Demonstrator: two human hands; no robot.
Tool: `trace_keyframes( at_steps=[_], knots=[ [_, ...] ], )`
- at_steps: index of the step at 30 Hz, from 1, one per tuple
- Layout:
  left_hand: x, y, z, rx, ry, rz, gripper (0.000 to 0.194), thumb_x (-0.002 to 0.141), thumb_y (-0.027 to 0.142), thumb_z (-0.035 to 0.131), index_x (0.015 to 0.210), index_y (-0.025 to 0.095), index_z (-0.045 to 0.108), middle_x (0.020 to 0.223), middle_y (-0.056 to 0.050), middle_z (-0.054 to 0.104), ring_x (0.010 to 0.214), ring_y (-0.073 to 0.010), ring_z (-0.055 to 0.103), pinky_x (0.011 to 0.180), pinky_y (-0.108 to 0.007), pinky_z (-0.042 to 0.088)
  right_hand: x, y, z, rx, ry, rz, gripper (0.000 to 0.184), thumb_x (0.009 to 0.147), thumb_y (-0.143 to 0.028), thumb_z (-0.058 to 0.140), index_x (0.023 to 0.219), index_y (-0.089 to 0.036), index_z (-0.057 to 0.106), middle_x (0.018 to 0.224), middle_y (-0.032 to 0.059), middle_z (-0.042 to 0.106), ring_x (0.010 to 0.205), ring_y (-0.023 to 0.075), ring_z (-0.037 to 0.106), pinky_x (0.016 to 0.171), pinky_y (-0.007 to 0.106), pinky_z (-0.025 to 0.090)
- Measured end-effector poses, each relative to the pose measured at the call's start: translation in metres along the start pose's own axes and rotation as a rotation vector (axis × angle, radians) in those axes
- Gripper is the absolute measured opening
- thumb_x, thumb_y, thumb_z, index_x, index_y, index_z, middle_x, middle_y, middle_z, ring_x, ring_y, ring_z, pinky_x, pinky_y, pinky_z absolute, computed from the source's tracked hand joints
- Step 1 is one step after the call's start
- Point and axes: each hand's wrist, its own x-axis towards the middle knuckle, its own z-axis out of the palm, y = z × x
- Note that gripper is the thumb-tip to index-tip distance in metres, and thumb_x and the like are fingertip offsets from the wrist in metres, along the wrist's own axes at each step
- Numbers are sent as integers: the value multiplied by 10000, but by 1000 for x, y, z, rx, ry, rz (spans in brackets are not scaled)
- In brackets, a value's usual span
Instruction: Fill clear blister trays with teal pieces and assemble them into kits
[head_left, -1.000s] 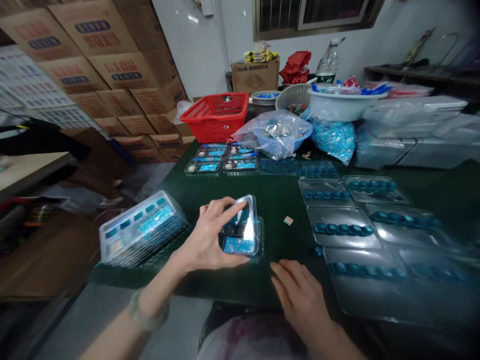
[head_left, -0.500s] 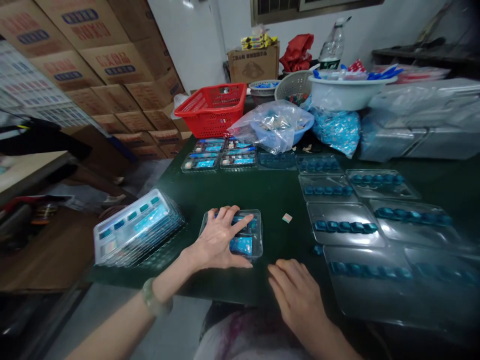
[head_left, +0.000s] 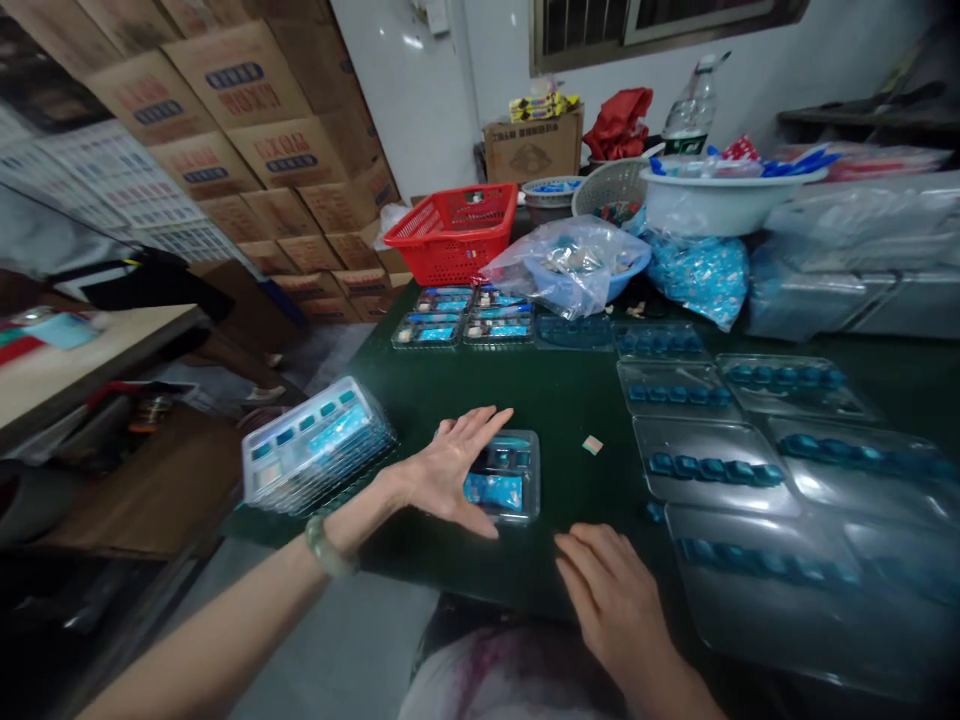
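Note:
My left hand [head_left: 450, 470] lies over the left part of a clear plastic clamshell pack [head_left: 508, 488] with blue contents on the dark green table [head_left: 555, 400]. Its fingers are stretched out and apart, and it holds nothing. My right hand [head_left: 611, 600] rests flat at the table's near edge, fingers extended, a little right of the pack. A stack of closed clamshell packs [head_left: 319, 445] sits to the left of my left hand.
Open clear trays with rows of blue pieces [head_left: 709, 465] cover the right side. Filled packs [head_left: 465, 318], a red basket [head_left: 454, 228], plastic bags [head_left: 570, 262] and a white basin [head_left: 720, 195] stand at the back. Cardboard boxes [head_left: 255, 130] are stacked on the left.
The pack's lid, raised a second ago under my left hand, is now down. My left hand pressed it flat, then spread its fingers and lifted slightly. My right hand stayed put.

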Motion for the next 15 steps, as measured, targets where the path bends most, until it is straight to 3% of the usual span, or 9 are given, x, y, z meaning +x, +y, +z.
trace_keyframes(
  at_steps=[3, 5, 9, 12, 15],
  knots=[
    [2, 0, -4, 83, -7, 6, 1107, 428, 568, 674, 1359, 271, 154, 1309, -186, 326, 1136, -407, 329, 869, -582, 240, -2, 2, 1, 6, 10, -24, 196, 839, -154, 452, 993, -184, 571, 930, 71, 562, 850, 194, 523, 739, 348, 404],
    [0, 5, -5, 138, 26, -24, 1033, 405, 460, 701, 1322, 265, 267, 1171, -150, 435, 1002, -356, 434, 832, -525, 300, -4, 4, 3, -5, 42, -45, 195, 845, -161, 443, 992, -186, 569, 925, 73, 563, 852, 195, 529, 735, 344, 415],
    [-26, 10, -31, 195, 191, -134, 985, 436, 407, 672, 1320, 253, 267, 1126, -121, 440, 941, -304, 451, 823, -469, 325, -9, 10, 8, -66, 69, -117, 198, 860, -208, 427, 1001, -191, 564, 935, 76, 568, 854, 195, 544, 728, 331, 434],
    [-66, -8, -65, 282, 344, -321, 928, 541, 415, 618, 1350, 253, 192, 1212, -134, 376, 1043, -317, 401, 874, -480, 285, -9, 13, 11, -113, 73, -138, 203, 864, -259, 427, 997, -189, 564, 942, 76, 573, 841, 191, 558, 718, 323, 448],
    [-106, -46, -85, 338, 358, -571, 885, 587, 461, 583, 1354, 249, 195, 1254, -146, 361, 1095, -360, 361, 869, -521, 272, -9, 17, 14, -165, 102, -183, 206, 865, -277, 420, 975, -195, 574, 923, 67, 589, 827, 188, 578, 710, 318, 459]
  ],
)
